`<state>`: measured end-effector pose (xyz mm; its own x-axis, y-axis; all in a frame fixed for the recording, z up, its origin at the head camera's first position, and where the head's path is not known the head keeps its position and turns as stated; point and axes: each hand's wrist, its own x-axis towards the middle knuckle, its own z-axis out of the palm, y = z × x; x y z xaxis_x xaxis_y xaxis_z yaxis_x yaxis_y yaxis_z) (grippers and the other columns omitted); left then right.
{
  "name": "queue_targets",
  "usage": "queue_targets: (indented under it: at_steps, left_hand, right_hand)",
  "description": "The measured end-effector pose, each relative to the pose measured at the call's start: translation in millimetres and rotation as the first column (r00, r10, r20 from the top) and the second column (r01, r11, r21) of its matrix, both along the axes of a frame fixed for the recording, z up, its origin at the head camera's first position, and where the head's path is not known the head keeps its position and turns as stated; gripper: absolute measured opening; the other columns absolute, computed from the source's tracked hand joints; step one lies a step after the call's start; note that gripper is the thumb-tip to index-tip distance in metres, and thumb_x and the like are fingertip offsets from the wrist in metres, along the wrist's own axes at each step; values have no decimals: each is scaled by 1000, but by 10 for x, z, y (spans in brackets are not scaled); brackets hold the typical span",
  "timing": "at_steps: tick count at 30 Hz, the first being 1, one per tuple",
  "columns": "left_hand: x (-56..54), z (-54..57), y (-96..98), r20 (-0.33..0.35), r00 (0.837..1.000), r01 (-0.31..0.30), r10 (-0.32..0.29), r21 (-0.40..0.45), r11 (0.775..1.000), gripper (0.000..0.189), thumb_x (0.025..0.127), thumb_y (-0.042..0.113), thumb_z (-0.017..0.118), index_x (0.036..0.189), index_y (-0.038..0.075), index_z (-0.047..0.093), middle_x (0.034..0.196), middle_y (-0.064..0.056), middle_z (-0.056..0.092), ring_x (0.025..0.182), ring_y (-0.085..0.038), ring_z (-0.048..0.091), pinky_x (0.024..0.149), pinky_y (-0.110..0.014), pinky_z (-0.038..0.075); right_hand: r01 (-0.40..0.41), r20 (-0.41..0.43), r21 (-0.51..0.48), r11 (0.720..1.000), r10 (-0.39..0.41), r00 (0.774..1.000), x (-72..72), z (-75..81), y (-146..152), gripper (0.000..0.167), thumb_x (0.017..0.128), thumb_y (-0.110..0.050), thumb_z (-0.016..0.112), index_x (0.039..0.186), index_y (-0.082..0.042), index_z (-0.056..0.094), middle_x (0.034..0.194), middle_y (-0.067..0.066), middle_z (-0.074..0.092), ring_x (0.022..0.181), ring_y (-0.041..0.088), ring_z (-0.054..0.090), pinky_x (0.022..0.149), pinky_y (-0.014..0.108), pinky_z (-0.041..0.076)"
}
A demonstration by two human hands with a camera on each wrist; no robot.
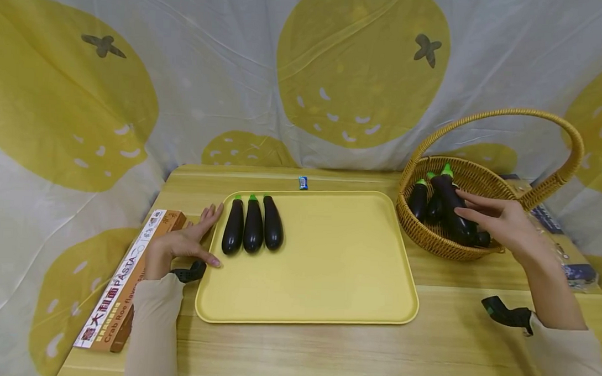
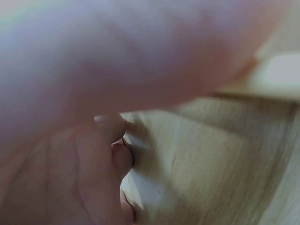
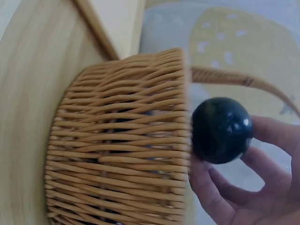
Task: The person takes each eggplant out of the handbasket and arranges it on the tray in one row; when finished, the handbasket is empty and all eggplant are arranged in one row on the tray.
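My right hand (image 1: pixel 509 220) holds a dark eggplant (image 1: pixel 449 207) with a green stem by its side, fingers and thumb around it, at the wicker basket (image 1: pixel 426 236). In the right wrist view the round end of this eggplant (image 3: pixel 221 130) shows between thumb and fingers at the basket's rim. More eggplants (image 1: pixel 418 200) lie in the basket, partly hidden under the held one. At the left edge of the yellow tray (image 1: pixel 338 261) my left hand (image 1: pixel 182 242) rests with fingers spread. Three eggplants (image 1: pixel 253 228) lie side by side on the tray's left part, stems pointing away.
A pasta box (image 1: pixel 123 281) lies slanted on the table left of the tray, under my left forearm. Behind the tray is a small blue packet (image 1: pixel 303 182). Another package (image 1: pixel 560 241) lies right of the basket, partly covered by my right arm. A patterned curtain (image 1: pixel 225 69) hangs behind the table.
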<state>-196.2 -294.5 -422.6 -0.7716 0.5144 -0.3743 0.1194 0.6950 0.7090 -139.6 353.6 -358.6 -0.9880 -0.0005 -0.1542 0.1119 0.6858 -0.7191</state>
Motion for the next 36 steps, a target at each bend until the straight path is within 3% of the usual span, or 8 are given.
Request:
queue_targets:
  at_steps: [3, 6, 14, 16, 21, 23, 28, 36]
  left_hand:
    - [6, -5, -15, -3, 1000, 0, 0, -5, 1000, 145, 72, 26, 96, 165, 9, -14, 166, -28, -29, 152, -51, -28, 113, -83, -9]
    - [13, -12, -25, 1, 1000, -4, 4, -5, 1000, 145, 72, 27, 96, 165, 9, -14, 166, -27, -30, 152, -50, -29, 113, -83, -10]
    - [9, -29, -33, -2, 1000, -5, 5, -17, 1000, 145, 72, 27, 96, 165, 10, -14, 166, -27, -29, 153, -51, -27, 114, -83, -6]
    - [1, -42, -39, -6, 1000, -1, 1, -18, 1000, 145, 72, 28, 95, 165, 9, -14, 166, -27, -29, 153, -51, -27, 114, -82, -7]
    - [-11, -49, -30, -4, 1000, 1, -2, -13, 1000, 145, 73, 28, 95, 165, 10, -15, 166, -26, -30, 152, -50, -28, 114, -82, -11]
    - [-16, -45, -21, -2, 1000, -1, 1, -17, 1000, 145, 72, 29, 95, 165, 11, -15, 166, -26, -30, 153, -51, -28, 114, -82, -10]
    - [-31, -55, -8, -8, 1000, -7, 6, -26, 1000, 146, 72, 30, 96, 165, 11, -14, 167, -26, -29, 153, -50, -26, 116, -81, -6]
    - [-34, -53, -18, 1, 1000, -19, 19, -20, 1000, 146, 71, 29, 96, 165, 11, -14, 166, -25, -30, 154, -49, -27, 118, -79, -6]
  right_hand:
    - [-27, 29, -10, 1000, 28, 999, 94, 65, 8, 61, 103, -49, 60, 157, -25, 46, 162, 9, 46, 86, -2, 56, 61, 33, 47]
    - [-72, 38, -14, 997, 73, 997, 191, 108, -11, 55, 105, -45, 58, 155, -24, 50, 167, 20, 35, 103, -16, 51, 68, 29, 51]
    - [-227, -7, -162, 960, 229, 973, 286, 98, -317, 43, 106, -21, 60, 149, -17, 58, 130, -31, 64, 104, -11, 61, 66, 28, 51]
    - [-246, 10, -186, 951, 253, 968, 264, 91, -468, 45, 106, -25, 61, 150, -18, 57, 132, -26, 67, 105, -11, 62, 69, 25, 52]
    - [-273, 32, -186, 944, 284, 958, 147, -9, -891, 49, 103, -37, 65, 148, -18, 59, 152, 3, 59, 131, 14, 62, 91, 12, 51]
    - [-276, 27, -190, 942, 286, 958, 85, -77, -1057, 49, 102, -37, 66, 147, -18, 60, 152, 10, 59, 131, 28, 62, 89, 16, 52]
    - [-264, 42, -237, 935, 282, 959, -90, -245, -1465, 53, 100, -37, 69, 148, -19, 59, 141, 17, 66, 109, 20, 69, 78, 34, 58]
    - [-198, 94, -371, 907, 249, 964, -324, -415, -2082, 52, 99, -30, 70, 148, -16, 59, 134, 17, 70, 105, 19, 68, 83, 33, 59]
